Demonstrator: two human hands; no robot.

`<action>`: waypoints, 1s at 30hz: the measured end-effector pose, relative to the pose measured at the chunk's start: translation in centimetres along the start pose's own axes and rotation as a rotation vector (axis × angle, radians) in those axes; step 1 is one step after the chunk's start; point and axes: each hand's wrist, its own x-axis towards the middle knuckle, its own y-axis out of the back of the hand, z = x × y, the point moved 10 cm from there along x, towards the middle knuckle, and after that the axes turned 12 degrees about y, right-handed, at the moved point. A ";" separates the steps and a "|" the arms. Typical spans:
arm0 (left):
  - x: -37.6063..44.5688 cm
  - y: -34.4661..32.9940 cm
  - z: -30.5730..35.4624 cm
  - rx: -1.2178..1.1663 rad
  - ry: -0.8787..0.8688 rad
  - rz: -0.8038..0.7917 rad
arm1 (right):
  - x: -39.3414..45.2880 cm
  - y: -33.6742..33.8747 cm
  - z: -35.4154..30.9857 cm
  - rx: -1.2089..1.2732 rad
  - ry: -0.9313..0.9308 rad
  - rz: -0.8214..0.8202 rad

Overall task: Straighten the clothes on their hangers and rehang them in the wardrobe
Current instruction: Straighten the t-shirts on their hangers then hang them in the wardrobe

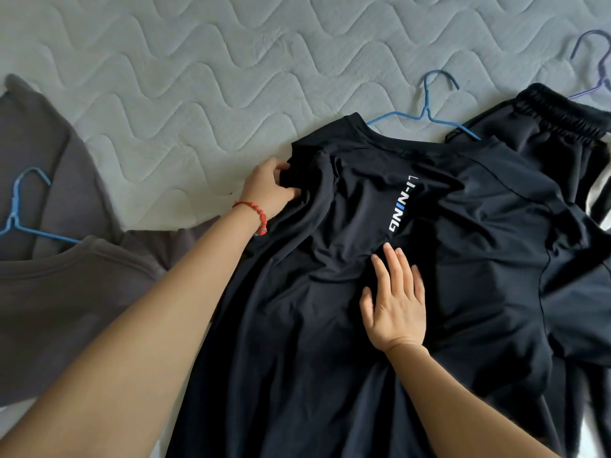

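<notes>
Shirt in hand: your black short-sleeved sports T-shirt with white lettering [380, 292] lies flat on the grey quilted mattress [198, 61], collar pointing away from you.
Hanger: the blue wire hanger [426, 109] is inside the neck of it, hook and both shoulders showing above the collar, sitting off towards the right shoulder.
Left hand: your left hand [271, 190] pinches a bunch of fabric at the shirt's left shoulder.
Right hand: your right hand [395, 302] lies spread and flat on the chest, pressing the cloth down.
Done: little, I judge; the shirt is creased and not squared on its hanger.
Left: this shirt, the dark grey top on a 2nd blue hanger [59, 276], and the black elastic-waist trousers [545, 127] by a purple hanger [591, 67].
Wardrobe: not in view; all 3 garments lie on the mattress, so no rehanging shows.
</notes>
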 end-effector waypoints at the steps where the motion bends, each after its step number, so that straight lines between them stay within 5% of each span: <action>1: -0.1 0.1 -0.4 -0.022 0.025 -0.005 | 0.0 0.0 0.0 0.001 0.000 -0.001; 11: -3.9 16.0 -2.9 -0.691 -0.098 0.479 | 0.0 0.0 -0.1 0.001 -0.005 -0.007; 16: -2.8 16.8 -8.9 -0.669 0.138 0.632 | 0.0 0.1 -0.1 0.014 -0.005 0.010; 21: -1.4 12.6 -11.6 -0.476 0.287 0.493 | -0.2 0.2 0.0 0.012 0.001 0.030; 30: -0.3 9.5 -10.6 -0.619 0.454 0.032 | -0.2 0.3 -0.2 -0.002 0.006 0.052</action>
